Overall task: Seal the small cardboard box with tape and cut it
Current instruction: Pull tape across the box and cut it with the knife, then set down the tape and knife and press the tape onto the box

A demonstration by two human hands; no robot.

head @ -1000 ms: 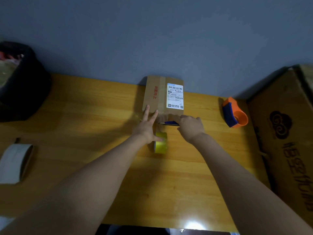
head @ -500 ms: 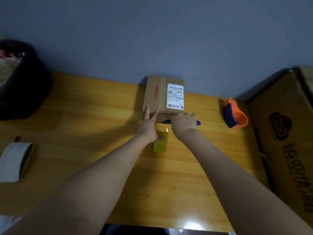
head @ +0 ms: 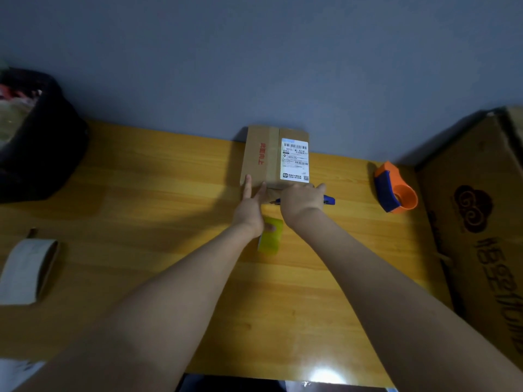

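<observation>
A small cardboard box with a white shipping label and red characters lies on the wooden table against the wall. My left hand rests at its near edge, two fingers stretched onto the box, thumb on a yellowish roll of tape standing just in front. My right hand is closed around a blue utility knife, held level along the box's near edge; its blade end pokes out to the left of the fist.
An orange and blue tape dispenser sits to the right. A large cardboard box fills the right side. A wide white tape roll lies at the left edge, a black bag at the back left.
My right hand with the knife has slid to the right along the box's near edge. My left hand has stayed on the box and the tape roll.
</observation>
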